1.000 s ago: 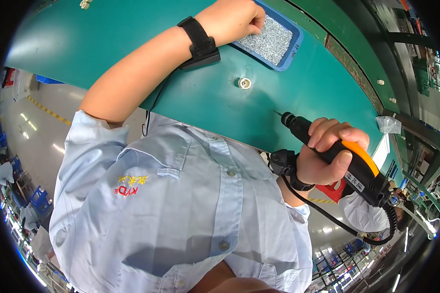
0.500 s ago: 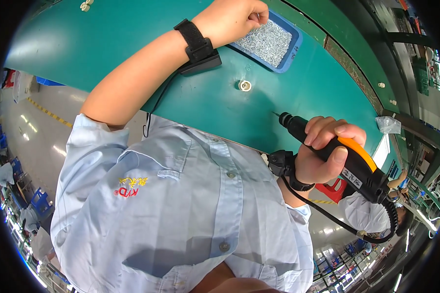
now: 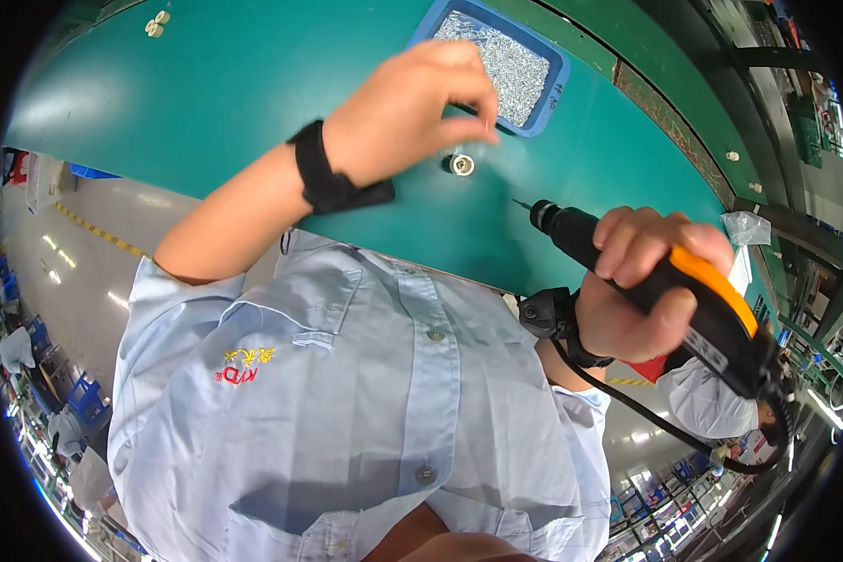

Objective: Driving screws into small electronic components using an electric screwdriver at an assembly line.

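Observation:
My right hand [image 3: 632, 323] is wrapped round a black and orange electric screwdriver [image 3: 576, 236], its thin bit pointing up and left over the green bench. Above the bench, my left hand [image 3: 407, 108] is closed in a pinch. Blur hides whatever its fingertips hold. Just below those fingertips stands a small round white part [image 3: 461, 165] with a hollow middle, apart from both the fingers and the bit. Behind the left hand is a blue tray [image 3: 554, 98] filled with small silvery screws [image 3: 515, 75], partly covered by that hand.
Several small white parts [image 3: 157, 24] lie at the bench's far left. A green ledge [image 3: 581, 42] runs along the far side, with a clear plastic bag [image 3: 746, 228] at the right. The screwdriver's black cable [image 3: 763, 464] loops down at lower right.
My left hand has come out of the screw tray toward me, near the round white part. The right hand and screwdriver have shifted slightly right, with the bit still aimed up and left.

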`<state>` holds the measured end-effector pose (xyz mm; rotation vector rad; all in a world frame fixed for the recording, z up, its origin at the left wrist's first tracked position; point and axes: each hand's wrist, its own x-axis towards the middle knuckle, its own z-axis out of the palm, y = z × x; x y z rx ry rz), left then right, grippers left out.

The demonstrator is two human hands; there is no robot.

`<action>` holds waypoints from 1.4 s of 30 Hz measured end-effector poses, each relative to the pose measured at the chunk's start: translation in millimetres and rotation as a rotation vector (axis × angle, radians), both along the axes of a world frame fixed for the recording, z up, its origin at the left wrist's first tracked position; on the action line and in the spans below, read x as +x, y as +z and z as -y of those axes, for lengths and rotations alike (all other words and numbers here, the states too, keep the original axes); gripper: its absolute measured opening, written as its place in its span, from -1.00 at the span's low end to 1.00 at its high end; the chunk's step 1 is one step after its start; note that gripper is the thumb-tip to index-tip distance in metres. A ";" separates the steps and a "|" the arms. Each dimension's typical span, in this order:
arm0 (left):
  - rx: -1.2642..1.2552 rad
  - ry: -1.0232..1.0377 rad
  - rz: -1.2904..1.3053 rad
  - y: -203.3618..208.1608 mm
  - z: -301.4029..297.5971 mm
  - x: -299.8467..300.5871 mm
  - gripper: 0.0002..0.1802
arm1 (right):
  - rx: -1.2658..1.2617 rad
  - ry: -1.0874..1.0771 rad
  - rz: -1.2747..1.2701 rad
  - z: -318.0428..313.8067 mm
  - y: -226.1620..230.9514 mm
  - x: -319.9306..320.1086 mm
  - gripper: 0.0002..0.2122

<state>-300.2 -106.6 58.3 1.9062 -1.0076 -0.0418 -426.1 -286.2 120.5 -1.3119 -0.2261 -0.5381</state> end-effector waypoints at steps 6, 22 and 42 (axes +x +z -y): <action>-0.029 -0.109 -0.255 -4.9 -3.9 -47.4 -0.82 | 0.147 0.178 0.217 2.1 13.4 -0.8 -0.62; -0.045 -0.038 -0.266 -6.2 -4.1 -57.9 -0.88 | 0.099 0.217 0.177 -6.6 13.5 0.5 -0.64; 0.114 -0.024 -0.396 -40.4 -0.6 -48.2 -0.70 | 0.050 0.124 0.158 2.8 2.2 1.9 -0.58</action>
